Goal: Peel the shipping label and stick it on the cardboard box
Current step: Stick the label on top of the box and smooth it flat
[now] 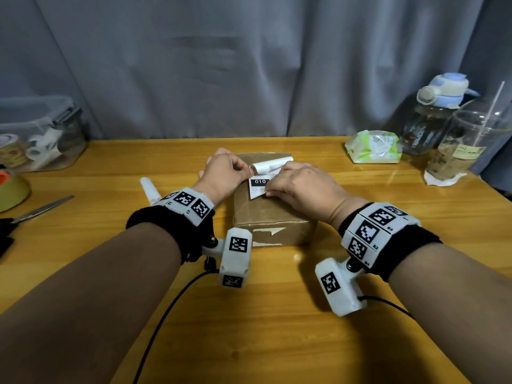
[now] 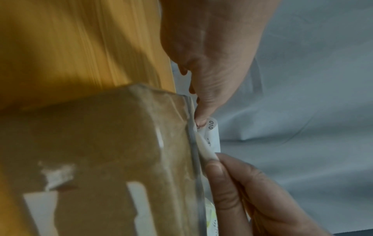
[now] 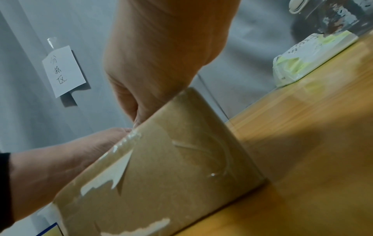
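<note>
Cardboard box (image 1: 273,214) sits mid-table, rigid, won't shift. On its top: shipping label (image 1: 259,184), thin, curly, likely tears easily. Right hand (image 1: 302,187) pinches its near edge down; left hand (image 1: 225,176) pinches the rolled far end (image 1: 273,165). Best grip: edges, off the adhesive.

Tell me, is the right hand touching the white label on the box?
Touching. In the head view the right hand has its fingertips on the near edge of the shipping label, on top of the cardboard box.
</note>
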`<state>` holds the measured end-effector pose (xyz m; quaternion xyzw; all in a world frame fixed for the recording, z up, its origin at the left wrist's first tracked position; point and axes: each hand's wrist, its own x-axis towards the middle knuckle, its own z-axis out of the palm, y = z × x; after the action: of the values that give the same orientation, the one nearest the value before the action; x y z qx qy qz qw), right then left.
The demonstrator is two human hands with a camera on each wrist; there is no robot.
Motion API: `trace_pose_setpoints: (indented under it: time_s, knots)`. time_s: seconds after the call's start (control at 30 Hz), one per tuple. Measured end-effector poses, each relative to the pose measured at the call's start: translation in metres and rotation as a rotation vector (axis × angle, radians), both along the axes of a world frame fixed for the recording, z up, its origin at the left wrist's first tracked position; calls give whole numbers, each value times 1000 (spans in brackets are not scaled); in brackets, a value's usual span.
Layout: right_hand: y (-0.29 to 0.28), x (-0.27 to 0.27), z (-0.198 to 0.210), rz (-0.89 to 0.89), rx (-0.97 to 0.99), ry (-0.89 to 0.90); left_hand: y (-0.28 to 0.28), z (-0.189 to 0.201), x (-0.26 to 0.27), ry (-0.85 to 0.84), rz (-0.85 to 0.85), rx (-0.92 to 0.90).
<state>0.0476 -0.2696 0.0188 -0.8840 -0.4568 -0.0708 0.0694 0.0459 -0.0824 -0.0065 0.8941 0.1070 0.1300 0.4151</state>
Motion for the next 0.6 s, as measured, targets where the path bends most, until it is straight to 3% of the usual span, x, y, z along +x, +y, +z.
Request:
trace_pose_setpoints:
  time_s: [0.23, 0.33, 0.43, 0.6]
  knots:
    - [-5, -3, -5, 19, 18, 50, -8, 2, -9, 57, 66, 101]
    - [-5, 2, -2, -12, -2, 208, -11, 4, -14, 59, 106, 172]
    - [-11, 10, 1, -92, 30, 371, -11, 5, -22, 104, 15, 226]
    - [-27, 15, 8, -229, 289, 652, 0, 7, -34, 231, -4, 181]
